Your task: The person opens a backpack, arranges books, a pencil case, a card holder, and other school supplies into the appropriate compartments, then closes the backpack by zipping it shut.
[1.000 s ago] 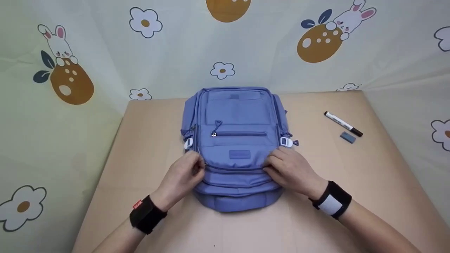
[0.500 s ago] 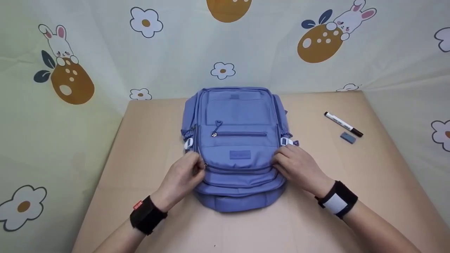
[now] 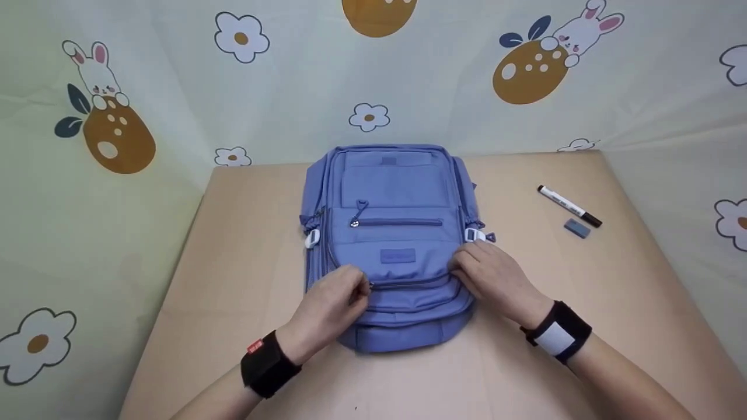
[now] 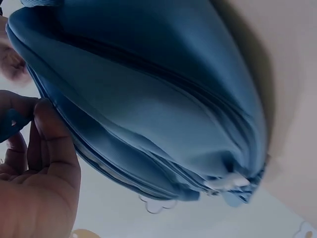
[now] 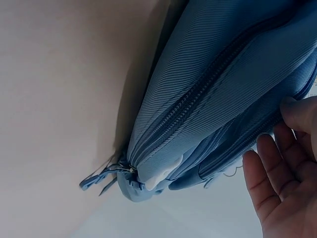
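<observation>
A blue backpack [image 3: 397, 186] lies front side up on the table, its top toward the far wall. My left hand [image 3: 332, 303] pinches a blue zipper pull [image 4: 11, 124] at the lower left of the front pocket. The zipper slider [image 3: 371, 285] shows just beside its fingertips. At the pocket's lower right corner my right hand [image 3: 496, 280] pinches the seam edge between thumb and fingers. In the right wrist view its thumb [image 5: 299, 114] lies against the fabric near a zipper track [image 5: 237, 146]. The left wrist view shows the pocket's edge layers gaping [image 4: 109, 134].
A white marker with black ends [image 3: 569, 205] and a small grey-blue block [image 3: 577, 228] lie to the right of the backpack. White strap buckles [image 3: 474, 235] sit at its sides. A patterned cloth wall [image 3: 292, 99] borders the tan table [image 3: 245, 245].
My left hand has slid right along the pocket's lower zipper with the pull. My right hand shifted slightly right about half a second ago and has stayed at the corner since.
</observation>
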Demonstrator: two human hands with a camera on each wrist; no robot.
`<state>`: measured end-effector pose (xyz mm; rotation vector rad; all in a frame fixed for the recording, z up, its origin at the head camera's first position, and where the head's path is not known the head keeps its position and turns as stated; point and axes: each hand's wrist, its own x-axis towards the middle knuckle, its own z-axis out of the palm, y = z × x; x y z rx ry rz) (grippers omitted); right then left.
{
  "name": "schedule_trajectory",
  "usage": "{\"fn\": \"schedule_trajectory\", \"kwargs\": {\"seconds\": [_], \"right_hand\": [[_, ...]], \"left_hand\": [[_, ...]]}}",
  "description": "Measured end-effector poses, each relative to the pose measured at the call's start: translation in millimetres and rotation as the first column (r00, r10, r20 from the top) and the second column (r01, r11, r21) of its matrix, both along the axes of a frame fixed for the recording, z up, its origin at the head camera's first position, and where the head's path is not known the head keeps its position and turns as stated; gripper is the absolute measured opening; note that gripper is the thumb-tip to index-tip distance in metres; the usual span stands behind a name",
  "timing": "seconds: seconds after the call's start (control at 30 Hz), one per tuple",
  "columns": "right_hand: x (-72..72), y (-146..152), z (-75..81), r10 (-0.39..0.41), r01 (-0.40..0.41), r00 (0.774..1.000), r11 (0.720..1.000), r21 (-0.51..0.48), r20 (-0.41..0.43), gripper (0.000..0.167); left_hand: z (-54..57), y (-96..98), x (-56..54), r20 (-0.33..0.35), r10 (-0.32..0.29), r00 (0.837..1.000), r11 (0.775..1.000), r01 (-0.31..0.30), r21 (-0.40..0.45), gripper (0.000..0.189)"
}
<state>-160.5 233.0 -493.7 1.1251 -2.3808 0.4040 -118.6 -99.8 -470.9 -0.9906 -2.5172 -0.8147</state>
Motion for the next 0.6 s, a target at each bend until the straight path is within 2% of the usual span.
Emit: {"fn": "schedule_trajectory", "kwargs": {"seconds": [0.2, 0.33, 0.6], "right_hand": [[-0.7, 1, -1.2, 0.016, -0.016, 1.0, 1.0, -0.009, 0.013, 0.018], [-2.0, 5, -2.0, 0.022, -0.022, 1.0, 0.999, -0.023, 0.015, 0.016], [-9.0, 13, -3.8, -0.026, 0.025, 1.0, 0.999, -0.032, -0.017, 0.015]], "left_hand": [[-1.8, 9.4, -0.8, -0.025, -0.025, 0.999, 1.0, 0.025, -0.002, 0.027], [-1.2, 8.9, -0.1, 0.015, -0.024, 1.0, 1.0, 0.024, 0.008, 0.028], [-2.6, 8.1, 0.6, 0.051, -0.017, 0.999, 0.999, 0.014, 0.046, 0.027]]}}
